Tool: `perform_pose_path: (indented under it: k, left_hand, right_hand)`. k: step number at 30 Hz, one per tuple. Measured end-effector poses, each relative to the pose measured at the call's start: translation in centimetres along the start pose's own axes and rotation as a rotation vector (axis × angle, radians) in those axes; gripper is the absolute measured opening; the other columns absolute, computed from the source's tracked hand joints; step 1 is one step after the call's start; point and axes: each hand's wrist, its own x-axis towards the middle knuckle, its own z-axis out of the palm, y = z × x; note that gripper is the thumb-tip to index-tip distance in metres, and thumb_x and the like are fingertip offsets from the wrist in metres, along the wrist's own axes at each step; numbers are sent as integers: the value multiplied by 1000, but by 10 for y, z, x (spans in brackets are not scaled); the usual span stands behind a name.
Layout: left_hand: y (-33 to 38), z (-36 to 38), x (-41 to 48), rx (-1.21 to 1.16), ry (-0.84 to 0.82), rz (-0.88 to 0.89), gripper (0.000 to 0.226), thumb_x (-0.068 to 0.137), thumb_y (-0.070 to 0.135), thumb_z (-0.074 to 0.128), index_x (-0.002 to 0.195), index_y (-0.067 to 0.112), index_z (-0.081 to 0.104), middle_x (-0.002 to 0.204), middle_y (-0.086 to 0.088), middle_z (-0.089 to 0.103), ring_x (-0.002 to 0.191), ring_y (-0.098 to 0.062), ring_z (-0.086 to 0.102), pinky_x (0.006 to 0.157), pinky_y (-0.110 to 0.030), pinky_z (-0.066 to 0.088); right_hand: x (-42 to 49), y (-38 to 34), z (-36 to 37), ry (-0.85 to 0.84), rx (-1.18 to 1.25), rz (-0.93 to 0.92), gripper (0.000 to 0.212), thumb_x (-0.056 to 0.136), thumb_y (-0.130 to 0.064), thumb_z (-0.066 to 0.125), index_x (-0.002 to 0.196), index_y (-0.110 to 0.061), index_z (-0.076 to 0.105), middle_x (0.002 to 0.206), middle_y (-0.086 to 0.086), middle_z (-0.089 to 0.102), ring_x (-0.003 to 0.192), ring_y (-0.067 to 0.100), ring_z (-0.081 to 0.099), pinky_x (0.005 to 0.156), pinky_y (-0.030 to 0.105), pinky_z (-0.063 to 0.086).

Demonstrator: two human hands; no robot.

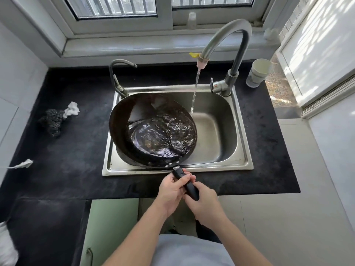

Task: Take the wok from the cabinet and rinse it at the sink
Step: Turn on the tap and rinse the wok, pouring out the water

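We're at the sink (244, 131) now, and the wok (153, 129) is well out of the cabinet. It sits tilted over the left half of the basin, with its near edge by the front rim and its handle (185, 182) sticking out over the counter (67, 150) towards us. So the fetching part looks done.

Both hands are on that handle. The left hand (170, 191) wraps round it nearer the pan, fingers curled over the top. The right hand (203, 200) grips the tail end just behind, fingers closed round it.

The tall faucet (226, 39) is running, and its stream (195, 93) comes down right at the wok's far right rim. We can't quite tell whether it lands inside the pan or just beside it in the basin. Either way there's water in the wok: a rippled, shiny pool spreads across the bottom and up the right wall, with some pale foam or glare near the middle.

We'd call this mid-rinse. Still to do, as we read it: swirl the water around, tip it out into the basin and shut off the tap. The dark upper left wall of the pan looks drier than the rest.

A black scrubber (51, 120) lies on the counter to the left, well apart from the sink and untouched. A paper cup (258, 72) stands by the faucet base.
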Motion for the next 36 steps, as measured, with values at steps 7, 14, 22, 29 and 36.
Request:
perform_pose_path:
  k: [7, 14, 22, 29, 36]
  left_hand:
    - [0, 11, 0, 127, 85, 16, 11, 89, -4, 64, 96, 4, 66, 85, -11, 76, 91, -26, 70, 92, -40, 55]
    - [0, 11, 7, 207, 148, 8, 10, 88, 1, 68, 97, 5, 68, 90, -14, 76, 95, -32, 70, 93, -47, 56]
    - [0, 4, 6, 235, 204, -8, 24, 88, 4, 70, 111, 6, 63, 93, -14, 76, 93, -25, 74, 90, -42, 58]
    - [-1, 4, 4, 227, 219, -2, 27, 85, 6, 74, 109, 4, 62, 93, -17, 75, 95, -27, 73, 93, -45, 57]
    - [-1, 1, 7, 56, 139, -102, 32, 88, 6, 70, 118, -1, 61, 93, -16, 71, 92, -24, 70, 84, -37, 57]
  right_hand:
    - [-1, 10, 3, 6, 43, 12, 22, 94, -35, 64, 112, -23, 62, 85, -9, 69, 72, 3, 63, 59, 14, 44]
    - [5, 11, 1, -12, 92, -4, 17, 94, -32, 65, 108, -23, 66, 84, -9, 69, 71, 4, 65, 60, 16, 49]
    - [4, 9, -2, -190, 315, -7, 13, 97, -24, 60, 92, -12, 62, 50, -4, 57, 34, 14, 51, 34, 24, 39]
    - [7, 10, -4, -274, 427, 33, 11, 99, -19, 59, 95, -8, 58, 43, 1, 52, 28, 16, 43, 33, 23, 35]
    - [14, 15, -6, -309, 524, 60, 20, 99, -18, 59, 94, 1, 56, 44, 6, 48, 29, 18, 40, 33, 23, 35]
